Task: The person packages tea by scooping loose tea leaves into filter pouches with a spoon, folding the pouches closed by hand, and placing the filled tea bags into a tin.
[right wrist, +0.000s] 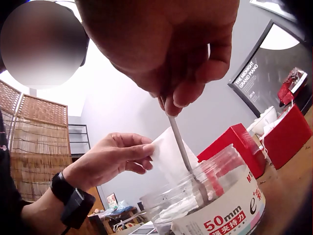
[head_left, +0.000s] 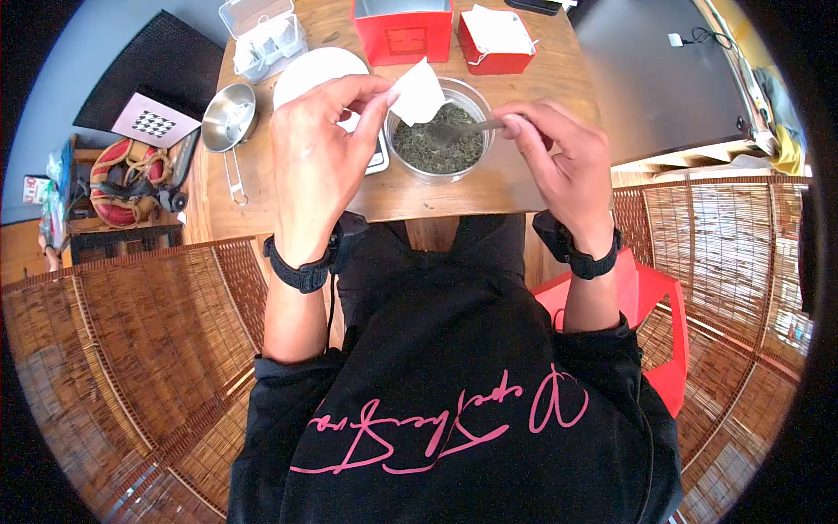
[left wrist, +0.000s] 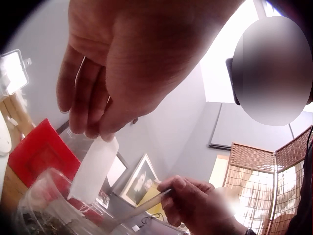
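Note:
My left hand (head_left: 319, 144) pinches a small white filter bag (head_left: 419, 94) by its edge, between thumb and fingertips, over the left side of a clear plastic tub (right wrist: 220, 215). Dried, dark green crumbled leaves (head_left: 436, 155) lie in the tub. With thumb and fingers my right hand (head_left: 563, 153) grips the metal handle of a spoon (right wrist: 182, 147), which slants down into the tub. The spoon's head is at the leaves, close to the bag's lower edge. In the right wrist view, the tub carries a printed label.
A white plate (head_left: 314, 68) and a partly hidden scale (head_left: 379, 162) are left of the tub. Farther left are a metal pan with a folding handle (head_left: 229, 120) and a clear lidded box (head_left: 266, 48). Red boxes (head_left: 403, 42) stand behind; the smaller one (head_left: 497, 61) holds white bags.

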